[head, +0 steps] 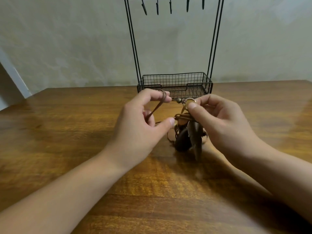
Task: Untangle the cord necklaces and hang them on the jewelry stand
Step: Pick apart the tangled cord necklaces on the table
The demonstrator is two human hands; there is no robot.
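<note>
Head view: the left hand pinches a brown cord; the right hand pinches the necklace tangle just beside it, above the table. Draw the cord out slowly, keeping the tangle steady. Count: one jewelry stand beyond both hands, five hooks visible; necklace number indeterminate.

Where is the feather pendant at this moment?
In the head view, the feather pendant hangs just right of centre from the tangled cords, below the right hand and above the wooden table.
</note>
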